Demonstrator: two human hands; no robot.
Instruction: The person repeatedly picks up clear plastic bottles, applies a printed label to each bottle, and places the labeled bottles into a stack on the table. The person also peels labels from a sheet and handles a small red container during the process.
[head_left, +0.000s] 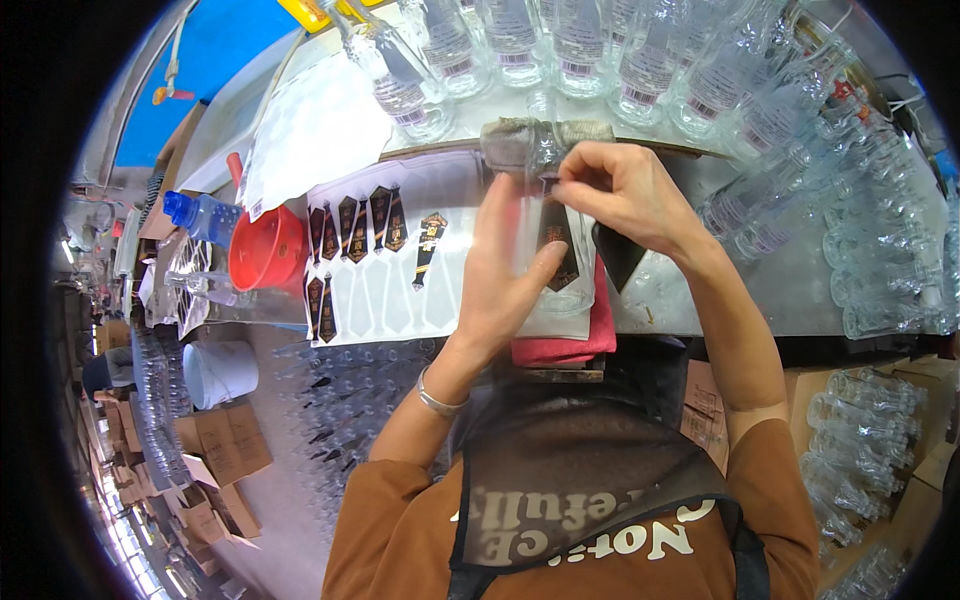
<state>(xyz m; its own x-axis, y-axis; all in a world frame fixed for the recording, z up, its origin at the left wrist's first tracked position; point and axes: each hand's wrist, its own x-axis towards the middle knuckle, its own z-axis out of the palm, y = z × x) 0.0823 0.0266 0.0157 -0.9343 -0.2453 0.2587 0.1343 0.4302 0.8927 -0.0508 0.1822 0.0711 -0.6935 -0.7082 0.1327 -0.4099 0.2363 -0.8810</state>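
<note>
A clear glass bottle (575, 300) lies in front of me, its base toward me and its neck on a cloth-wrapped rest (508, 145). On its side is a black tie-shaped label (562, 265). My left hand (505, 265) lies along the bottle's left side, fingers stretched out and slightly blurred, thumb apart over the glass. At the label's narrow upper end, my right hand (625, 195) pinches with thumb and forefinger. Left of the bottle is a white label sheet (390, 310) with several similar black labels (380, 220) and bare outlines. A dark pointed piece (620, 258) shows beneath my right wrist.
Several glass bottles (515, 45) stand along the back; more (880, 270) crowd the right. A red plastic container (268, 250) and a blue-capped bottle (200, 215) are at left. Folded red cloth (590, 340) lies at the front edge. Below are cartons (235, 445) and a white bucket (220, 373).
</note>
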